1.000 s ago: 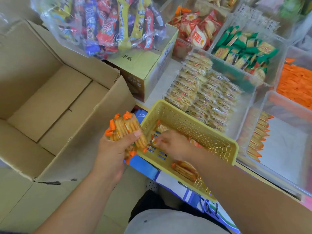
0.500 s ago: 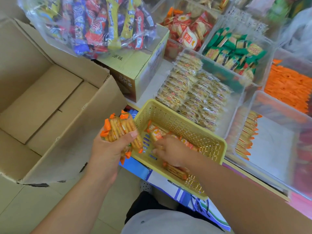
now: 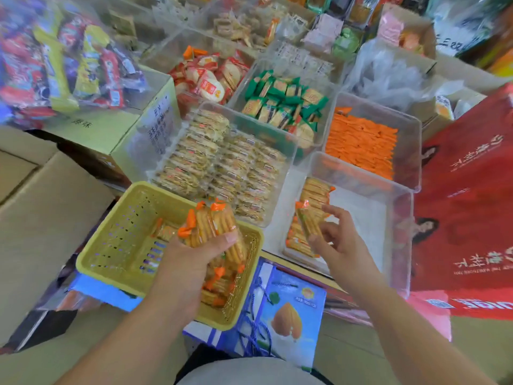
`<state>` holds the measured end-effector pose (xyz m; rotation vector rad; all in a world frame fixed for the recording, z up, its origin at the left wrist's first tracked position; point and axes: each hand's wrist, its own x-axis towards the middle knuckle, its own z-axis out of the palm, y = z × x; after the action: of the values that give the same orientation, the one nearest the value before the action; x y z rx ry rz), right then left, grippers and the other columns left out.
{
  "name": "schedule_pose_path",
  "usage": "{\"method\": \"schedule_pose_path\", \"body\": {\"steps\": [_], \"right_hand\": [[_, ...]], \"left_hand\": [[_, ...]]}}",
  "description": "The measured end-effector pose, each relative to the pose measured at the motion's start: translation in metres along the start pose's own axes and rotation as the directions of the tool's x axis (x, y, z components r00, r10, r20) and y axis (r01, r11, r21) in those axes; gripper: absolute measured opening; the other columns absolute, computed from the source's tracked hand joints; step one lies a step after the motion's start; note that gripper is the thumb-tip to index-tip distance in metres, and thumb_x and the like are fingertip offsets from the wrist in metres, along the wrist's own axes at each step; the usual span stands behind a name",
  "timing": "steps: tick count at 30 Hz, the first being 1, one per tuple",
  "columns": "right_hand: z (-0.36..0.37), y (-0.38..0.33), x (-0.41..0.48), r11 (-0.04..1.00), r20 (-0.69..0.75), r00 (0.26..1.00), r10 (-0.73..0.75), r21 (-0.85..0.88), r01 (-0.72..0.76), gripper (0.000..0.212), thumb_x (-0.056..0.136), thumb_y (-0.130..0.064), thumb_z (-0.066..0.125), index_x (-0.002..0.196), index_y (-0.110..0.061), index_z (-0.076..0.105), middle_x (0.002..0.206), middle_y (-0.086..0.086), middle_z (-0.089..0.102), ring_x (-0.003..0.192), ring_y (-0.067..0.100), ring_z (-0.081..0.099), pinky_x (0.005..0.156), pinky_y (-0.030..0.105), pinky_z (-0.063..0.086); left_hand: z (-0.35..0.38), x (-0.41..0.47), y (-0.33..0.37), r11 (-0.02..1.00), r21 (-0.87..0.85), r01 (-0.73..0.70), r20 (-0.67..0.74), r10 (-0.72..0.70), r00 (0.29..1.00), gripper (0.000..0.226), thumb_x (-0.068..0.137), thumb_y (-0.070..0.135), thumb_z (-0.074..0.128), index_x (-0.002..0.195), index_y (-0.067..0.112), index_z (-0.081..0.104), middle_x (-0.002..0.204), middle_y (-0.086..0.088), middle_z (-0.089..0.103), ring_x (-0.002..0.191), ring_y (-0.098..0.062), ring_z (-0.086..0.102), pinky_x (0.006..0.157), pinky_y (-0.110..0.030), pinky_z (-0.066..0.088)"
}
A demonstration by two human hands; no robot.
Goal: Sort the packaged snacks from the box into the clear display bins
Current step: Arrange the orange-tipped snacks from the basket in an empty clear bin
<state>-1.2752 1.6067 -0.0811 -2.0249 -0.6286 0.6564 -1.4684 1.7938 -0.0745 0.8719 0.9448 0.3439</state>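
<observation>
Hovering over the basket (image 3: 111,226), a cracker bundle (image 3: 213,227) is clutched by the left hand (image 3: 188,269); one packet (image 3: 308,222) is pinched by the right hand (image 3: 344,247).

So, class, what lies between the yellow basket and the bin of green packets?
In the head view, a clear bin packed with pale cracker packets sits between the yellow basket and the green packets.

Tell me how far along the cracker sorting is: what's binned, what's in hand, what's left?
Done: a row of orange-tipped cracker packs stands in the near clear bin. In hand: the left hand grips a bundle over the yellow basket; the right hand pinches one pack above that bin. Left: several packs lie in the basket, and most of the bin's floor is bare.
</observation>
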Motion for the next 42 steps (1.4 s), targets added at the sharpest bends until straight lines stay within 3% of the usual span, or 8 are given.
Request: {"method": "schedule_pose_path", "body": {"steps": [2, 8, 14, 20, 27, 31, 35, 42], "right_hand": [[-0.035, 0.032, 0.006, 0.996, -0.07, 0.996, 0.063, -0.061, -0.067, 0.036, 0.095, -0.014, 0.068, 0.121, -0.034, 0.055, 0.094, -0.012, 0.072, 0.077, 0.005, 0.064, 0.07, 0.011, 0.045], [-0.107, 0.132, 0.033, 0.898, 0.098, 0.909, 0.405, -0.227, -0.376, 0.027, 0.092, -0.015, 0.069, 0.117, -0.023, 0.062, 0.092, -0.005, 0.068, 0.067, 0.015, 0.062, 0.062, 0.026, 0.048], [-0.109, 0.166, 0.06, 0.871, 0.3, 0.874, 0.383, -0.431, -0.234, 0.03, 0.09, -0.021, 0.069, 0.119, -0.022, 0.065, 0.105, 0.002, 0.07, 0.081, 0.018, 0.061, 0.061, 0.024, 0.039], [-0.102, 0.173, 0.064, 0.692, 0.493, 0.717, 0.493, -0.722, 0.021, 0.042, 0.101, -0.012, 0.047, 0.142, -0.01, 0.055, 0.15, 0.01, 0.049, 0.134, 0.026, 0.049, 0.099, 0.029, 0.043], [-0.09, 0.19, 0.068, 0.651, 0.506, 0.749, 0.429, -0.747, 0.132, 0.048, 0.101, -0.01, 0.044, 0.148, -0.019, 0.05, 0.156, 0.002, 0.043, 0.142, 0.022, 0.041, 0.109, 0.027, 0.035], [-0.079, 0.199, 0.072, 0.728, 0.5, 0.769, 0.398, -0.682, 0.067, 0.043, 0.098, -0.015, 0.049, 0.14, -0.022, 0.057, 0.147, 0.003, 0.053, 0.133, 0.024, 0.049, 0.101, 0.027, 0.04], [-0.077, 0.205, 0.078, 0.769, 0.496, 0.766, 0.409, -0.64, 0.004, 0.038, 0.095, -0.03, 0.057, 0.133, -0.028, 0.062, 0.136, 0.001, 0.059, 0.123, 0.023, 0.054, 0.088, 0.025, 0.04], [-0.095, 0.182, 0.073, 0.835, 0.359, 0.85, 0.387, -0.528, -0.157, 0.043, 0.097, -0.053, 0.056, 0.132, -0.027, 0.06, 0.126, -0.001, 0.064, 0.112, 0.018, 0.059, 0.087, 0.028, 0.043]], "left_hand": [[0.028, -0.006, -0.013, 1.0, -0.019, 0.007, 0.006, -0.007, 1.0, 0.052, 0.042, 0.029, 0.094, 0.091, 0.025, 0.078, 0.092, -0.005, 0.081, 0.076, -0.017, 0.077, 0.054, -0.027, 0.058], [0.11, -0.013, -0.057, 1.0, 0.014, 0.019, -0.094, -0.017, 0.995, 0.065, 0.045, 0.031, 0.089, 0.105, 0.011, 0.077, 0.102, -0.013, 0.08, 0.091, -0.03, 0.078, 0.081, -0.04, 0.056], [0.161, -0.005, -0.091, 0.996, 0.081, 0.028, -0.163, -0.015, 0.986, 0.055, 0.057, 0.026, 0.089, 0.108, 0.007, 0.077, 0.102, -0.015, 0.079, 0.09, -0.03, 0.077, 0.085, -0.042, 0.056], [0.169, -0.016, -0.112, 0.99, 0.143, -0.015, -0.202, 0.044, 0.978, 0.084, 0.047, 0.03, 0.101, 0.122, 0.011, 0.07, 0.1, -0.009, 0.08, 0.091, -0.028, 0.077, 0.068, -0.033, 0.059], [0.164, -0.021, -0.121, 0.99, 0.141, 0.002, -0.349, 0.048, 0.936, 0.067, 0.042, 0.04, 0.093, 0.098, 0.007, 0.075, 0.091, -0.034, 0.069, 0.092, -0.063, 0.064, 0.079, -0.054, 0.046], [0.162, -0.02, -0.117, 0.989, 0.142, 0.041, -0.344, 0.01, 0.939, 0.066, 0.043, 0.039, 0.094, 0.092, -0.001, 0.075, 0.095, -0.042, 0.066, 0.084, -0.06, 0.061, 0.08, -0.053, 0.041], [0.161, -0.014, -0.109, 0.992, 0.119, 0.044, -0.284, -0.009, 0.959, 0.041, 0.048, 0.039, 0.095, 0.079, 0.016, 0.08, 0.088, -0.028, 0.072, 0.085, -0.047, 0.059, 0.075, -0.049, 0.04], [0.17, 0.002, -0.1, 0.987, 0.072, 0.142, -0.174, -0.128, 0.976, 0.043, 0.055, 0.034, 0.093, 0.092, 0.015, 0.084, 0.105, -0.024, 0.077, 0.09, -0.036, 0.068, 0.086, -0.047, 0.048]]}}
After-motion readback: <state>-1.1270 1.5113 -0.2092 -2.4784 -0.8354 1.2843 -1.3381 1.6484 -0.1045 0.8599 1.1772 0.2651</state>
